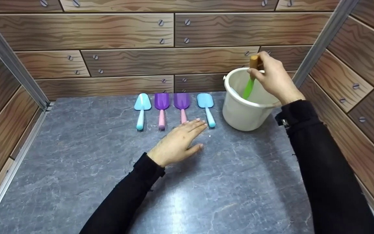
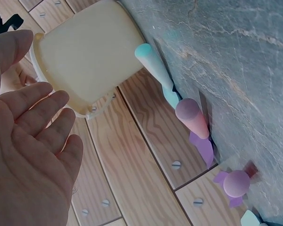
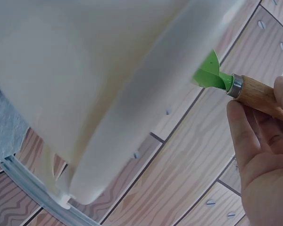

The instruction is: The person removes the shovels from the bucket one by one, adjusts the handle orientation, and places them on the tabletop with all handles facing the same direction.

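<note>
One-handed, pinches green trowel [image 1: 248, 89] in right hand [image 1: 274, 76], pointing long axis toward 6 o'clock into white bucket [image 1: 243, 115], farther from empty left hand [image 1: 179, 141].

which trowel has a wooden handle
The green trowel in the right hand; the blue trowels and purple trowels on the tabletop have blue or pink handles.

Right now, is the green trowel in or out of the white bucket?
Partly in: the green blade reaches below the rim of the white bucket, while the right hand holds the wooden handle above it.
</note>
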{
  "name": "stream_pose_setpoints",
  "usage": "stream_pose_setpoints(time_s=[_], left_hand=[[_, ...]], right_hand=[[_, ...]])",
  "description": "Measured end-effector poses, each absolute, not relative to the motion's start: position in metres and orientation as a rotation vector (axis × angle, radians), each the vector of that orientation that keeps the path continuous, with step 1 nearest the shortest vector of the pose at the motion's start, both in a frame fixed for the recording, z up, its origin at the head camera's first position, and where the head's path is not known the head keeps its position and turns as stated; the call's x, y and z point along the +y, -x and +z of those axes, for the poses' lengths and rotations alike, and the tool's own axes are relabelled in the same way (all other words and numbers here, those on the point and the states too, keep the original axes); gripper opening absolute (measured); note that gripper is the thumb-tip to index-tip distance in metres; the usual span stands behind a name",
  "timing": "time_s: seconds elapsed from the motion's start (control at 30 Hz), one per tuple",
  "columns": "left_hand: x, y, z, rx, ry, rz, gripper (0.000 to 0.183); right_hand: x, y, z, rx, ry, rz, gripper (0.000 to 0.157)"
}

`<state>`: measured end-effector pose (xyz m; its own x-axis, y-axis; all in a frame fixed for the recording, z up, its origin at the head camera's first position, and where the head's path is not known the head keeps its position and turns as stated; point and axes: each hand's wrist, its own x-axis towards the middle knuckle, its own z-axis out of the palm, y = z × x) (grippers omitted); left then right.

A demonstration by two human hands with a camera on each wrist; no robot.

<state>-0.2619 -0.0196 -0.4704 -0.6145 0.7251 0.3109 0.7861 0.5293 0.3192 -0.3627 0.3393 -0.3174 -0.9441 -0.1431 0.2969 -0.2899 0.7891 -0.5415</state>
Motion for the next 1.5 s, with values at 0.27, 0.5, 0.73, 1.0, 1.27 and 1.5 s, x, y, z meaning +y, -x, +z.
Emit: stream_pose_setpoints(time_s=[0.27, 0.5, 0.73, 1.0, 1.27, 1.5], left_hand=[[-0.019, 0.263, -0.47, -2.624, 1.311, -0.636, 0.07], [-0.02, 0.264, -0.47, -2.626, 1.308, -0.657, 0.07], [-0.021, 0.264, -0.469, -2.627, 1.303, -0.655, 0.07], [-0.022, 0.263, -0.468, -2.635, 1.287, -0.666, 0.071], [-0.022, 0.265, -0.469, -2.607, 1.284, -0.692, 0.07], [-0.023, 0.265, -0.467, -2.599, 1.234, -0.687, 0.072]], right_hand=[[0.332, 0.354, -0.308, -2.634, -0.299, 0.908, 0.037], [0.328, 0.349, -0.302, -2.508, -0.302, 0.826, 0.03], [0.327, 0.34, -0.292, -2.348, -0.263, 0.838, 0.025], [0.325, 0.327, -0.283, -2.208, -0.229, 0.802, 0.036], [0.317, 0.314, -0.285, -2.067, -0.209, 0.861, 0.04], [0.305, 0.305, -0.295, -1.952, -0.251, 0.963, 0.049]])
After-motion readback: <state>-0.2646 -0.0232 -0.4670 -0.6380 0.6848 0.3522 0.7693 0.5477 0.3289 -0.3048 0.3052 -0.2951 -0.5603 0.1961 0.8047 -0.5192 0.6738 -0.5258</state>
